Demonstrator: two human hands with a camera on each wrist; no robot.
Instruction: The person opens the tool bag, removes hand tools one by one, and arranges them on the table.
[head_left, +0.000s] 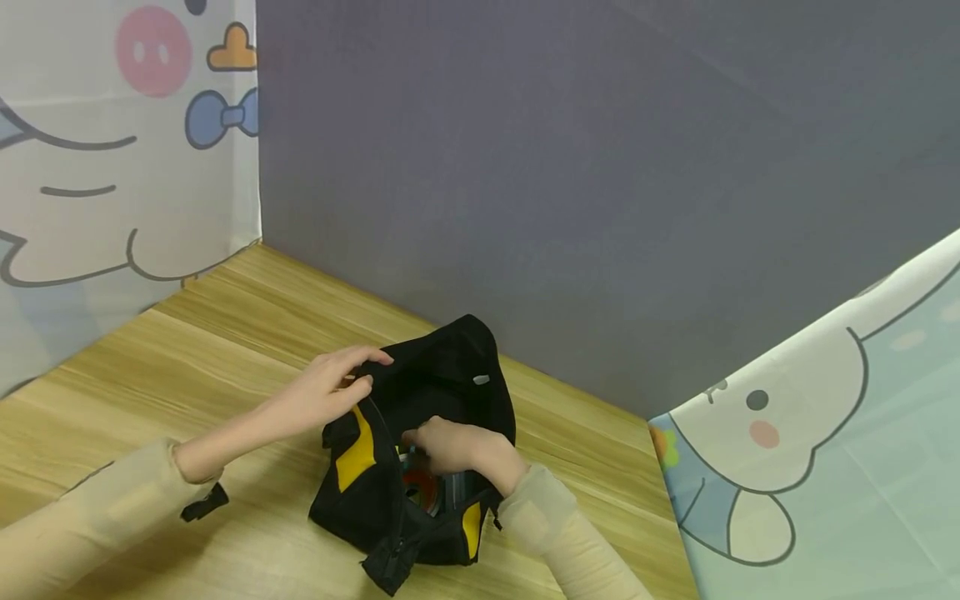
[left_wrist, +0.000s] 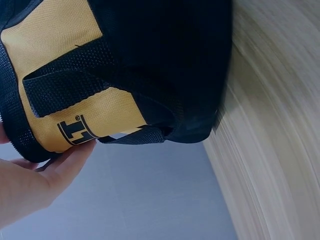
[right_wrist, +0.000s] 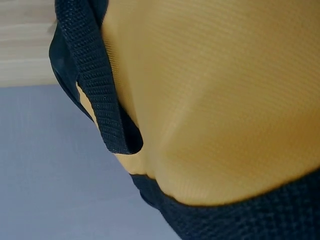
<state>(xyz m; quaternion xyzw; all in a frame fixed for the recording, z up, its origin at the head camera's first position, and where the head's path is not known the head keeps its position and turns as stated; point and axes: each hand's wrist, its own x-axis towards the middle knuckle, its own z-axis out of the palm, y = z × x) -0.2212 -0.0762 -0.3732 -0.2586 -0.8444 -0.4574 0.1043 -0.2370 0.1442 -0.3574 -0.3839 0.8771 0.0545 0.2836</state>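
Note:
A black and yellow zippered tool bag (head_left: 352, 492) stands unzipped on the wooden table, its black top flap (head_left: 480, 350) raised at the back. My left hand (head_left: 330, 387) holds the bag's left rim; in the left wrist view its fingers (left_wrist: 70, 162) lie against the yellow side by the zipper edge. My right hand (head_left: 450, 446) reaches down into the bag, its fingertips mostly hidden. Just below it, a round reddish ring-shaped thing (head_left: 423, 492) shows inside, its kind unclear. The right wrist view shows the bag's yellow side panel (right_wrist: 215, 100) up close, without the hand.
The wood-grain table (head_left: 247, 367) spreads around the bag. Behind it rises a grey wall panel (head_left: 562, 192), with cartoon-printed sheets (head_left: 772, 475) at both sides. A black strap end with a buckle (head_left: 204, 503) lies by the left forearm. Webbing loops (left_wrist: 70, 90) hang on the bag's side.

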